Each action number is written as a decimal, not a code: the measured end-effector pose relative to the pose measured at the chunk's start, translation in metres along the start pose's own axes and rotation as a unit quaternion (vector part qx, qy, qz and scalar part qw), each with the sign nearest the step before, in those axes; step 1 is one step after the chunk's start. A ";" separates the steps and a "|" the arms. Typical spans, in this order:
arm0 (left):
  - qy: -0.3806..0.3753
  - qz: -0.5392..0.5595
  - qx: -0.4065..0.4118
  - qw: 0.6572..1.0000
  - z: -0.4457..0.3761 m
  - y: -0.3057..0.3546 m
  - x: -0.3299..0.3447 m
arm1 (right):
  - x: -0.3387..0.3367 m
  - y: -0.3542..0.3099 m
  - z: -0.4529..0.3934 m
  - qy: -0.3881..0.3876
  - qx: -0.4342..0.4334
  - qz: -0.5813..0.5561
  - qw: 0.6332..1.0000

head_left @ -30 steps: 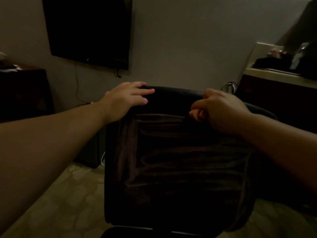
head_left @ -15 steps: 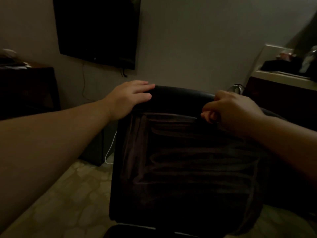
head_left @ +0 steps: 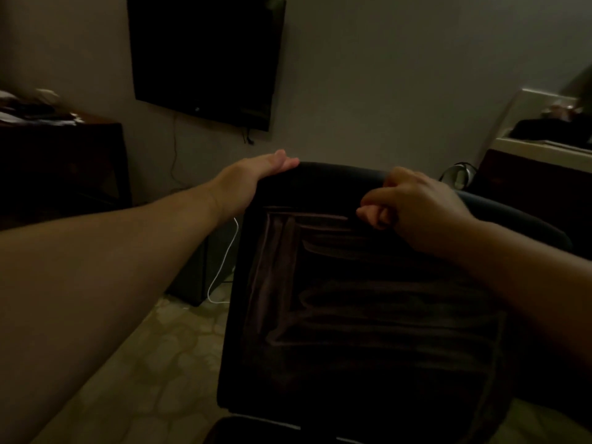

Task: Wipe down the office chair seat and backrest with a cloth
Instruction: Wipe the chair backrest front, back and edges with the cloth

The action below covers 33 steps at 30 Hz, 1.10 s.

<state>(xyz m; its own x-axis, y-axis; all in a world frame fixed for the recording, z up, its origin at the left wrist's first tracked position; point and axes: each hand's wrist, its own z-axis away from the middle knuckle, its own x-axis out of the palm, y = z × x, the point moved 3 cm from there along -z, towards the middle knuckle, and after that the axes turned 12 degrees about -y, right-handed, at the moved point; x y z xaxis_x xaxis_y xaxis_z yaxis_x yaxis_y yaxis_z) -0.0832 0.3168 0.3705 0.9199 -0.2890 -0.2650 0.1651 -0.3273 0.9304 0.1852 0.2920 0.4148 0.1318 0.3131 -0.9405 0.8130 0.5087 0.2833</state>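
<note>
The left hand [head_left: 253, 177] lies flat, fingers straight, on the top edge of the black padded chair backrest [head_left: 368, 315]. The right hand [head_left: 413, 206] is curled near the top; what its grip holds is too dark to tell. The backrest shows streaky wipe marks.

A pale patterned floor [head_left: 153, 363] carries the dark office chair [head_left: 368, 315]. At nine o'clock of the chair, a white cable [head_left: 221, 270] trails down onto it.
</note>
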 end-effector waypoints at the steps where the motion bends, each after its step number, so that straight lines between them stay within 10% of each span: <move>1: -0.001 0.014 0.004 1.000 -0.002 -0.001 0.004 | 0.002 0.002 0.006 -0.001 0.007 -0.011 1.000; 33: -0.037 0.097 0.023 0.994 0.005 -0.008 0.000 | -0.006 -0.061 -0.050 -0.011 -0.035 0.069 0.997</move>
<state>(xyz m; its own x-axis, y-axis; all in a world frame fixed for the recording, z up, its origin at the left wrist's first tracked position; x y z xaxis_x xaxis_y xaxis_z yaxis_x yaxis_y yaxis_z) -0.0864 0.3149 0.3620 0.9038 -0.4157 -0.1014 -0.0308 -0.2996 0.9536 0.1069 0.2991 0.4124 0.2532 0.3662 -0.8954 0.7445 0.5172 0.4221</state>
